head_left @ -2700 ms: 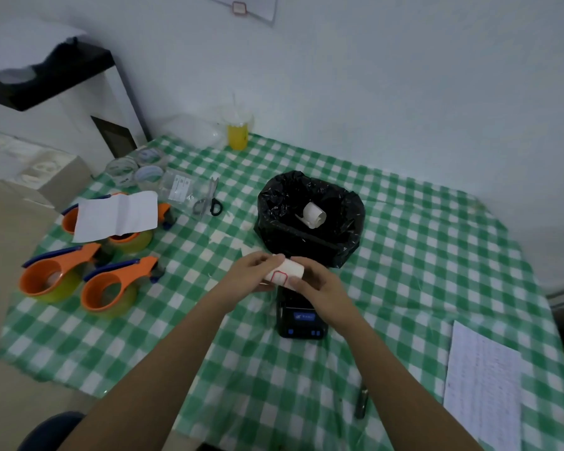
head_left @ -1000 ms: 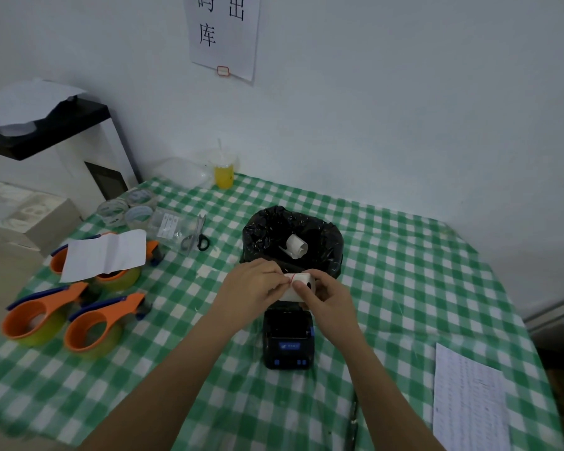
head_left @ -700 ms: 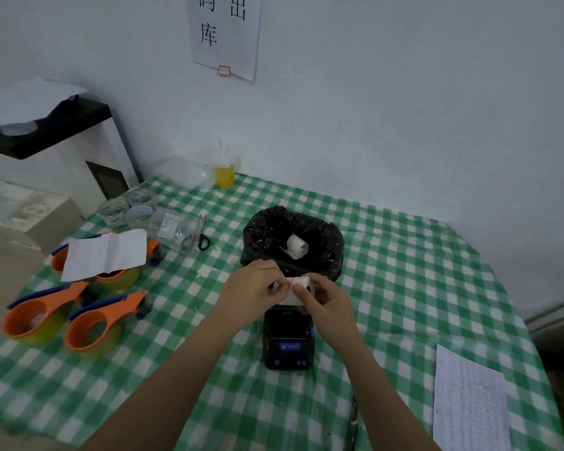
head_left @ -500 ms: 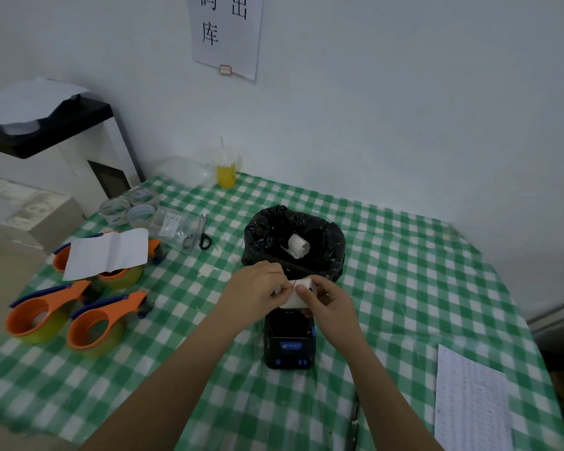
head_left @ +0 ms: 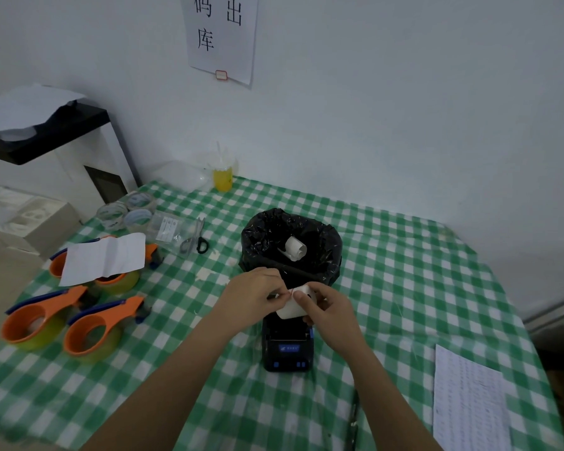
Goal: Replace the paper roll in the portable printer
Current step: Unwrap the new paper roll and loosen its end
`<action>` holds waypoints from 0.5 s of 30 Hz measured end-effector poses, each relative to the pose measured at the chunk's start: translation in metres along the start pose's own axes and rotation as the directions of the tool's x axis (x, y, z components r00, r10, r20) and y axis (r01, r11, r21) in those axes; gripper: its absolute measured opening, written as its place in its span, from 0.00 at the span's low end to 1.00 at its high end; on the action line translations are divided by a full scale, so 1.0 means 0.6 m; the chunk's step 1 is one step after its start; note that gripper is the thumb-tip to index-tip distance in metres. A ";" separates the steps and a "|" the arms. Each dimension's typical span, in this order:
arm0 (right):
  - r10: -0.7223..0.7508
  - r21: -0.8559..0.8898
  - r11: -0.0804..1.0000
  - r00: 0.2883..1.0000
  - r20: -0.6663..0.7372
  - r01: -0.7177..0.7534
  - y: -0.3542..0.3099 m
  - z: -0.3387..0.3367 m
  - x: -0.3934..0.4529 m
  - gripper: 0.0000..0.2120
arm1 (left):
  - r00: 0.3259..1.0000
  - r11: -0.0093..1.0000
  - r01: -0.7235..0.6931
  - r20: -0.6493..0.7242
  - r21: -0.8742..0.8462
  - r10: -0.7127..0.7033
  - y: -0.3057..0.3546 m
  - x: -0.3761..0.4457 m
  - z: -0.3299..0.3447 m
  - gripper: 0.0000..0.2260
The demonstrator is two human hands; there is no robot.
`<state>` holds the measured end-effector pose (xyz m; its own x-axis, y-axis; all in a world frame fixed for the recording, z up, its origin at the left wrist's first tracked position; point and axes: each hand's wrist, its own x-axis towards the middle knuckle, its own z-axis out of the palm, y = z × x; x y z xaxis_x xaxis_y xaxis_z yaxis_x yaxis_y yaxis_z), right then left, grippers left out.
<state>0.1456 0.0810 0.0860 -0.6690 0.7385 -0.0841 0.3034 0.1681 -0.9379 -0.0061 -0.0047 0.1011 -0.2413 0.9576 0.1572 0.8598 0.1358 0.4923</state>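
Observation:
A small black portable printer point(head_left: 287, 348) with blue buttons lies on the green checked tablecloth point(head_left: 404, 288) at the centre. Just above its far end I hold a white paper roll point(head_left: 292, 307). My right hand point(head_left: 328, 309) grips the roll from the right. My left hand point(head_left: 253, 292) pinches the roll's loose edge or sticker at its top left. Behind the hands stands a bin lined with a black bag point(head_left: 292, 245), and a used white paper roll point(head_left: 295, 249) lies inside it.
Three orange tape dispensers point(head_left: 92, 327) sit at the left, one under a folded white sheet point(head_left: 105, 257). Scissors point(head_left: 196, 239), clear tape rolls point(head_left: 124, 211) and a yellow drink cup point(head_left: 222, 177) lie farther back. A printed sheet point(head_left: 469, 402) and a dark pen point(head_left: 354, 418) lie at the right front.
The view has tilted up and the hands have stayed over the printer. My left fingers have shifted along the roll's top edge, picking at it; the roll stays in my right hand.

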 end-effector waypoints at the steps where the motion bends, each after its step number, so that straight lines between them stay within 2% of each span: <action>1: 0.001 -0.009 1.000 1.000 -0.004 -0.001 0.001 0.000 0.000 0.11 | 1.000 1.000 0.012 0.003 -0.007 -0.012 0.002 0.000 -0.002 0.09; 6: -0.016 -0.031 0.999 1.000 -0.013 0.015 -0.004 0.001 -0.001 0.12 | 0.999 0.996 0.046 -0.018 -0.073 -0.048 0.006 -0.002 -0.002 0.07; 8: -0.008 -0.002 1.000 1.000 -0.005 0.008 -0.006 0.002 -0.002 0.09 | 0.996 0.980 0.086 -0.014 -0.178 -0.089 0.002 -0.002 -0.003 0.06; 11: 0.008 0.050 0.999 1.000 0.023 -0.009 -0.013 -0.002 -0.004 0.04 | 0.993 0.943 0.120 0.027 -0.310 -0.117 -0.002 -0.002 -0.007 0.04; 15: 0.007 0.045 0.999 0.998 0.063 -0.010 -0.012 -0.007 -0.002 0.03 | 0.989 0.928 0.137 0.101 -0.346 -0.109 0.000 -0.004 -0.015 0.06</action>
<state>0.1467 0.0817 0.0944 -0.7086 0.6967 -0.1119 0.2789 0.1310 -0.9513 -0.0096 -0.0095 0.1081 -0.2866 0.9579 0.0154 0.6095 0.1699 0.7744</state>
